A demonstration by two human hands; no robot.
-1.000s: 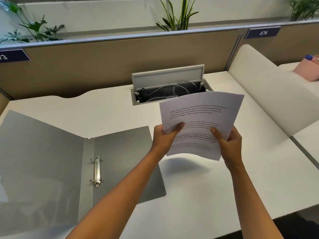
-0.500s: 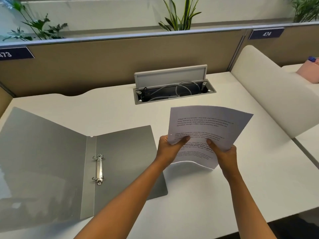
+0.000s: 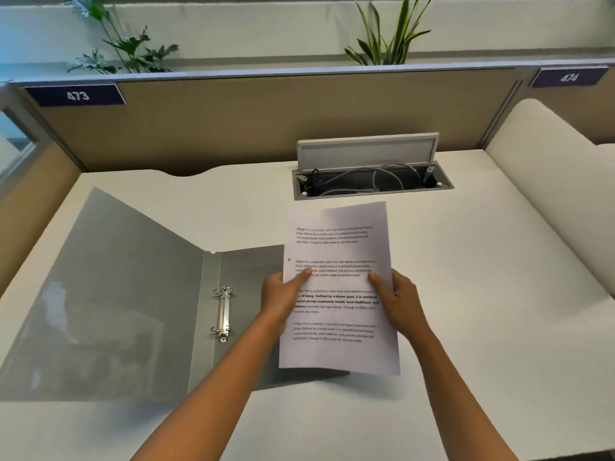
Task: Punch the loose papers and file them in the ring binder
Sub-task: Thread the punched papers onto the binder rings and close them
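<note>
Now the papers (image 3: pixel 337 287) are held by both hands; the holes could be torn if missed on the binder (image 3: pixel 133 294) rings (image 3: pixel 223 314).

Left hand (image 3: pixel 283 296) and right hand (image 3: pixel 397 306) raised side by side (thumbs on top), forearms extended

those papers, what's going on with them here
A person holds a stack of printed papers in both hands, the left hand on the left edge and the right hand on the right edge. A punched hole shows near the left margin. The grey ring binder lies open on the white desk, its rings empty. The sheets overlap the binder's right cover but are not yet on the rings.
</note>
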